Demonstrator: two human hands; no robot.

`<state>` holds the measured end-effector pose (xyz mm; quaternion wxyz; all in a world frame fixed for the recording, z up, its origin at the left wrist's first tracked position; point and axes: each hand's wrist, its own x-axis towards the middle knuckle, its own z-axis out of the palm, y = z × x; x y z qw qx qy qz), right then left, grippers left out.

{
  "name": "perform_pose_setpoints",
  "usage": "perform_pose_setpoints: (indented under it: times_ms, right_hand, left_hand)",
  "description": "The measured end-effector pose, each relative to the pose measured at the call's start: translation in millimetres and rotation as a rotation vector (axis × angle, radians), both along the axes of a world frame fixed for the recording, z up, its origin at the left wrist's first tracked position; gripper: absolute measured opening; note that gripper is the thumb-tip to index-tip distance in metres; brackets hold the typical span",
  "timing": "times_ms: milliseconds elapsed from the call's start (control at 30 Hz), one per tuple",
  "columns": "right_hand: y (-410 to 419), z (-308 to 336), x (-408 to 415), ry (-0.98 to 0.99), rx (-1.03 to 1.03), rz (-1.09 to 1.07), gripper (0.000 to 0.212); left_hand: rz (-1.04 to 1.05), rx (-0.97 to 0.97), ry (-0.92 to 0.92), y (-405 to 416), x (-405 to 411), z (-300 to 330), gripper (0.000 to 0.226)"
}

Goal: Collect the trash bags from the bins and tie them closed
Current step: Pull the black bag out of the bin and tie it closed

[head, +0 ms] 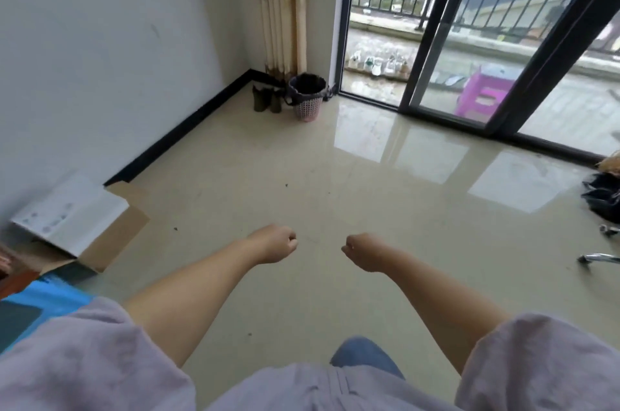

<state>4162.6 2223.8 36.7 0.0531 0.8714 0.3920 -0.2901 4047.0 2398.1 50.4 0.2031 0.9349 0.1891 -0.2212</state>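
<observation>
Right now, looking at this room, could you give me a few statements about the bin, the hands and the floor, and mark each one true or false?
1. The pink bin stands in the far corner beside the glass door. True.
2. The black trash bag has been lifted out of the bin. False: it still lines the bin, folded over the rim.
3. The left hand grips a bag. False: its fingers are curled and hold nothing.
4. The right hand also holds nothing. True.
5. A cardboard box lies on the floor by the left wall. True.
6. The purple stool stands indoors next to the bin. False: it is outside, beyond the glass.
</observation>
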Motion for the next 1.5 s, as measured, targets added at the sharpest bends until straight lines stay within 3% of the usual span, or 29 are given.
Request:
perform_pose_setpoints:
  times_ms: [733, 1133, 1300, 1500]
  right_hand:
    - [331, -9, 470, 0.008, -0.061, 0.118, 0.043]
    - [540, -12, 679, 0.042, 0.044, -0.104, 0.043]
    - [583, -22, 756, 0.085, 0.045, -0.212, 0.042]
    - [632, -56, 870, 0.109, 0.015, -0.209, 0.042]
  left_hand:
    - [0.185, -0.077, 0.035, 319, 429, -17, 0.028]
    - [0.061, -0.071, 0.053, 561, 671, -12, 0.032]
    - [-0.015, -0.087, 0.098, 616, 767, -27, 0.031]
    - [0.039, -0.152, 0.083, 662, 877, -69, 0.03]
